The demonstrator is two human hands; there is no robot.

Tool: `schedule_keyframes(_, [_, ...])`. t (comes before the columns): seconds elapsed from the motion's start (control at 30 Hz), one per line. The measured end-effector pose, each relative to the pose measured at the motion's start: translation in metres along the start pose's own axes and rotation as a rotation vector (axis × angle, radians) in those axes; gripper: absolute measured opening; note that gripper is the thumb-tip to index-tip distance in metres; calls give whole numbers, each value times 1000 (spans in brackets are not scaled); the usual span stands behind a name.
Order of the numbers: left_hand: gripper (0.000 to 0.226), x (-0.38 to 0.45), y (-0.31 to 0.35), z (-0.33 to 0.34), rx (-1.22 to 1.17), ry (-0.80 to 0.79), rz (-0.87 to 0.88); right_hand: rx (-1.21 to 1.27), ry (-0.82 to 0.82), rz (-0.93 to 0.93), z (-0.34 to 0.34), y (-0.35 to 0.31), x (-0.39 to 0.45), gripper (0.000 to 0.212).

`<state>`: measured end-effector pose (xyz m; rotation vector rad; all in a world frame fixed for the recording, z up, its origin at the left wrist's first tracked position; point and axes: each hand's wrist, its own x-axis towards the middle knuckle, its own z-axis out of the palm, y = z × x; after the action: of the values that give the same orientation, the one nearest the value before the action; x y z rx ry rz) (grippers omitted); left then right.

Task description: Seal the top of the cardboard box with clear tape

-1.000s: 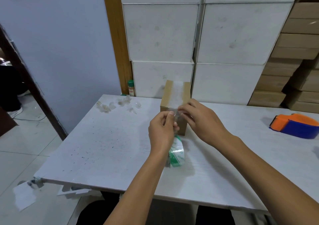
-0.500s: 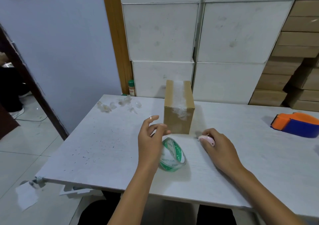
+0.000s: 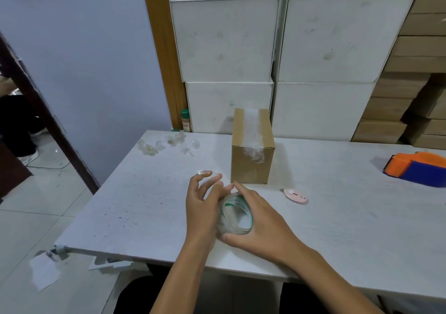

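Tape roll handling, box at 12 o'clock
Right hand grips the tape roll; left hand fingers spread (loose end may re-stick, stalling the cardboard box seal).

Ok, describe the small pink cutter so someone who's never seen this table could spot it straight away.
Start at the white table and find the upright brown cardboard box. The small pink oval cutter lies flat to the box's front right, apart from both hands. It is the only pink thing there.

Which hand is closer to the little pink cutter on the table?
Right. The right hand grips the tape roll just left of the pink cutter; the left hand is beyond the roll.
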<state>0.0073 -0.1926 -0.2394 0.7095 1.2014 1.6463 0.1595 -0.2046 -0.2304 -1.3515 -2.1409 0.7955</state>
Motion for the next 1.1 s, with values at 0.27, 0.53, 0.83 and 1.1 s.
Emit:
schedule_keyframes(0.27, [47,22,24,-55,47,-130,-153,-48,-12,-22,0,1,16,118])
schedule_keyframes(0.53, [11,40,46,-100,567,-238,18,-200,-82,-49,5,-1,24,118])
schedule_keyframes(0.83, [21,47,42,-121,975,-371,295,-252,-96,-75,4,-4,32,124])
schedule_keyframes(1.1, [36,57,40,-126,1147,-408,337,-197,-1,-94,-12,-12,23,96])
